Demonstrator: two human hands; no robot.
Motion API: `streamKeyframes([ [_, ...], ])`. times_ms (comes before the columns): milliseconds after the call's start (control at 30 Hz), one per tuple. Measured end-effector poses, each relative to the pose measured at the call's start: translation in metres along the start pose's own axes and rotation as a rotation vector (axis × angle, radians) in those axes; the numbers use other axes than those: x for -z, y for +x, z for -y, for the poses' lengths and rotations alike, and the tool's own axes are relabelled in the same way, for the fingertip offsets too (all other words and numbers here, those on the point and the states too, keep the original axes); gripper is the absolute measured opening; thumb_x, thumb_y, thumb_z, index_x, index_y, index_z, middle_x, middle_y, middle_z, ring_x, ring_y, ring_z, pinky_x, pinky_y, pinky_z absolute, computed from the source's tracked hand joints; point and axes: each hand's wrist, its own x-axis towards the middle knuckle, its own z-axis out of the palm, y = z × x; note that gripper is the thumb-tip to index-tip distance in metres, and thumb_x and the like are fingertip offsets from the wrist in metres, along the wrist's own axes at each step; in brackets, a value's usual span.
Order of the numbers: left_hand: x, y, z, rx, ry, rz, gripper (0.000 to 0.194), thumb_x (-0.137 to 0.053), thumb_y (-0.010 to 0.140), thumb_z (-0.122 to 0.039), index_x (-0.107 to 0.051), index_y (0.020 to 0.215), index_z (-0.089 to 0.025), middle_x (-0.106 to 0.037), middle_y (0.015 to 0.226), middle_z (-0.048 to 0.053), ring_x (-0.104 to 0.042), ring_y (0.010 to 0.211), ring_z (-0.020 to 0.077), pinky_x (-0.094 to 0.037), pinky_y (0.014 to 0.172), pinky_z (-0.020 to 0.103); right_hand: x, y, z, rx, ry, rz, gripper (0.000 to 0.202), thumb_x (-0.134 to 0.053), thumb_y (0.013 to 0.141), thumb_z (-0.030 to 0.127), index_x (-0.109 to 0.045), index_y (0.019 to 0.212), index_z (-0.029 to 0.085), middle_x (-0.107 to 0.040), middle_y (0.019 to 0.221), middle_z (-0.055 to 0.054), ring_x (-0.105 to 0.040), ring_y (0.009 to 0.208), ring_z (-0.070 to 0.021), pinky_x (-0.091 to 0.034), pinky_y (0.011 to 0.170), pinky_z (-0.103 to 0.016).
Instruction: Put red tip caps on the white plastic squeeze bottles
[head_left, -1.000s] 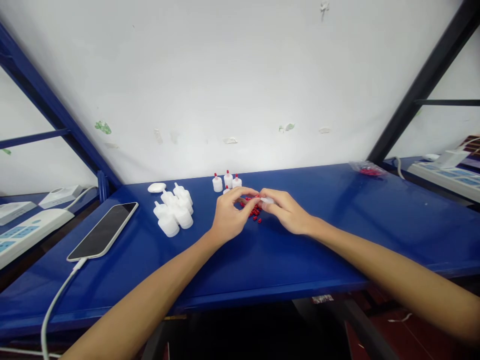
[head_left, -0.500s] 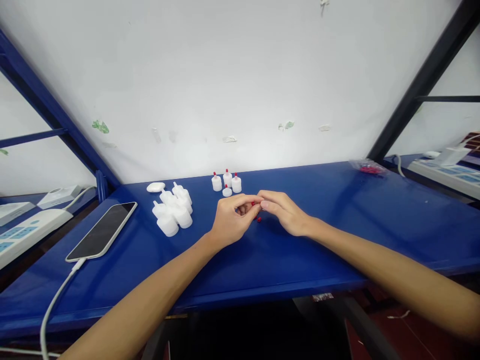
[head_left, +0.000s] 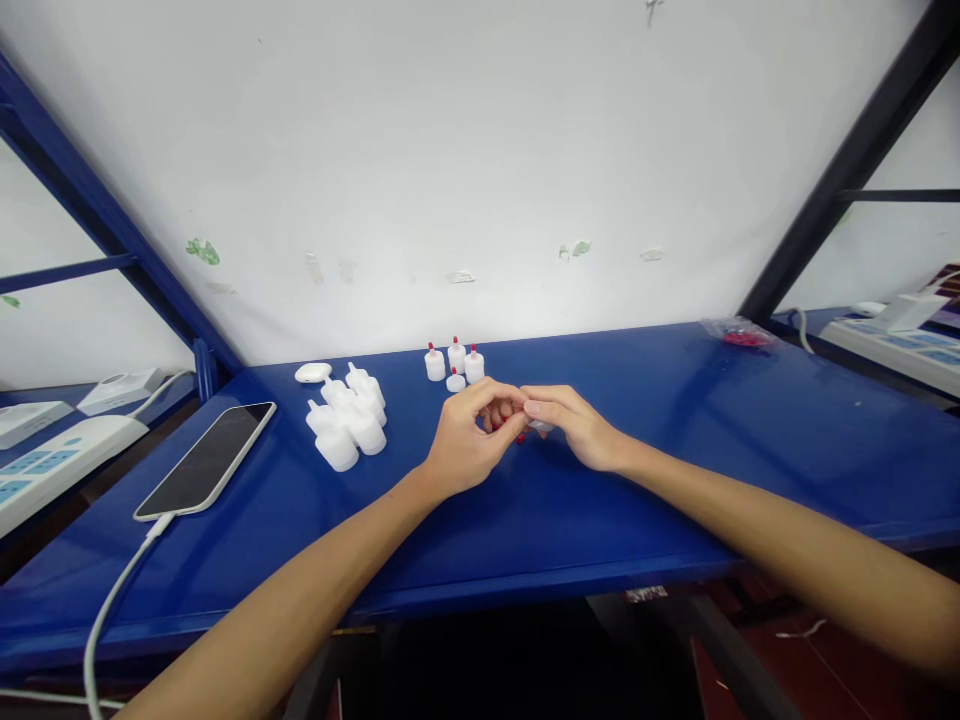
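My left hand (head_left: 474,430) and my right hand (head_left: 574,425) meet above the table. In the curled fingers of my right hand is a small white squeeze bottle (head_left: 541,426), mostly hidden. The left thumb and forefinger pinch together against the right fingertips; what lies between them is covered. A red cap (head_left: 520,439) shows just below the fingers, and more red appears through the gap in my left hand. Beyond my hands several white bottles with red caps (head_left: 474,367) are grouped, one sitting lower in front. Left of them lies a cluster of uncapped white bottles with nozzles (head_left: 349,412).
A phone (head_left: 206,460) with a white cable lies on the blue table (head_left: 450,560), at left. A white earbud case (head_left: 313,372) sits behind the bottles. At the back right is a clear bag of red pieces (head_left: 742,335). Power strips (head_left: 67,455) flank both sides.
The white bottle in my right hand shows more now. My left fingers have arched up slightly, widening the gap under them. The view has shifted a little.
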Motion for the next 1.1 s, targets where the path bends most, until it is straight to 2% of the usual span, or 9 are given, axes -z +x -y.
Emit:
streamKeyframes([
  [100,0.003,-0.001,0.001,-0.175,0.158,0.000,0.006,-0.061,0.089,-0.022,-0.062,0.094,-0.019,-0.066,0.092,0.006,-0.061,0.083,0.0157,-0.052,0.075,0.030,0.001,0.002,0.000,-0.023,0.033,-0.030,0.035,-0.047,0.091,0.043,-0.054,0.068,0.018,-0.050,0.063,0.000,-0.044,0.059,-0.0129,-0.036,0.054,-0.027],
  [233,0.005,-0.003,0.001,-0.409,0.388,0.213,0.026,-0.055,0.090,-0.021,-0.062,0.114,-0.020,-0.061,0.128,0.013,-0.055,0.120,0.0260,-0.046,0.103,0.045,0.002,0.004,-0.006,-0.049,0.110,-0.064,0.034,-0.046,0.089,0.041,-0.057,0.069,0.017,-0.052,0.058,0.000,-0.044,0.050,-0.0120,-0.036,0.046,-0.026],
  [333,0.004,-0.004,0.000,-0.412,0.519,0.377,0.043,-0.053,0.093,-0.031,-0.053,0.133,-0.015,-0.043,0.149,0.019,-0.033,0.143,0.0342,-0.037,0.113,0.052,0.004,0.004,-0.011,-0.064,0.151,-0.096,0.026,-0.049,0.086,0.038,-0.057,0.075,0.017,-0.053,0.059,0.000,-0.047,0.049,-0.0121,-0.036,0.043,-0.025],
  [400,0.002,-0.005,-0.001,-0.372,0.574,0.458,0.051,-0.050,0.095,-0.038,-0.047,0.139,-0.013,-0.033,0.155,0.021,-0.019,0.149,0.0369,-0.034,0.114,0.056,0.005,0.003,-0.010,-0.080,0.150,-0.123,0.020,-0.051,0.083,0.037,-0.056,0.081,0.017,-0.054,0.060,0.001,-0.049,0.048,-0.0121,-0.035,0.040,-0.023],
  [567,-0.002,-0.004,-0.004,-0.321,0.632,0.562,0.058,-0.046,0.097,-0.045,-0.041,0.143,-0.010,-0.028,0.158,0.022,-0.008,0.151,0.0380,-0.033,0.114,0.059,0.002,0.003,-0.002,-0.104,0.128,-0.175,0.016,-0.052,0.078,0.036,-0.049,0.081,0.020,-0.045,0.056,0.006,-0.038,0.042,-0.0083,-0.032,0.038,-0.022],
  [733,0.001,-0.001,0.006,-0.275,0.524,0.507,0.061,-0.044,0.099,-0.042,-0.029,0.151,-0.015,-0.026,0.160,0.017,-0.014,0.151,0.0314,-0.029,0.119,0.054,0.002,0.006,-0.009,-0.137,0.088,-0.237,0.024,-0.050,0.086,0.044,-0.050,0.092,0.021,-0.049,0.057,0.005,-0.046,0.045,-0.0119,-0.033,0.038,-0.022],
  [867,0.017,0.006,0.028,-0.135,0.505,0.288,0.059,-0.041,0.100,-0.032,-0.023,0.154,-0.018,-0.032,0.158,0.014,-0.027,0.148,0.0265,-0.028,0.120,0.048,0.013,0.010,-0.016,-0.173,-0.030,-0.320,0.028,-0.043,0.091,0.048,-0.050,0.095,0.021,-0.053,0.058,0.004,-0.049,0.048,-0.0131,-0.034,0.041,-0.023],
  [967,0.033,0.012,0.046,0.007,0.636,0.138,0.060,-0.043,0.096,-0.029,-0.027,0.152,-0.015,-0.036,0.155,0.017,-0.033,0.144,0.0303,-0.031,0.117,0.052,0.020,0.011,-0.015,-0.184,-0.101,-0.378,0.024,-0.044,0.091,0.044,-0.050,0.090,0.021,-0.052,0.059,0.003,-0.049,0.051,-0.0132,-0.035,0.045,-0.024],
  [1100,0.045,0.016,0.062,0.122,0.793,0.199,0.063,-0.046,0.093,-0.032,-0.030,0.151,-0.011,-0.040,0.152,0.019,-0.040,0.136,0.0348,-0.038,0.109,0.053,0.022,0.011,-0.014,-0.152,-0.119,-0.376,0.021,-0.044,0.090,0.041,-0.051,0.088,0.021,-0.051,0.061,0.003,-0.048,0.055,-0.0135,-0.037,0.051,-0.026],
])
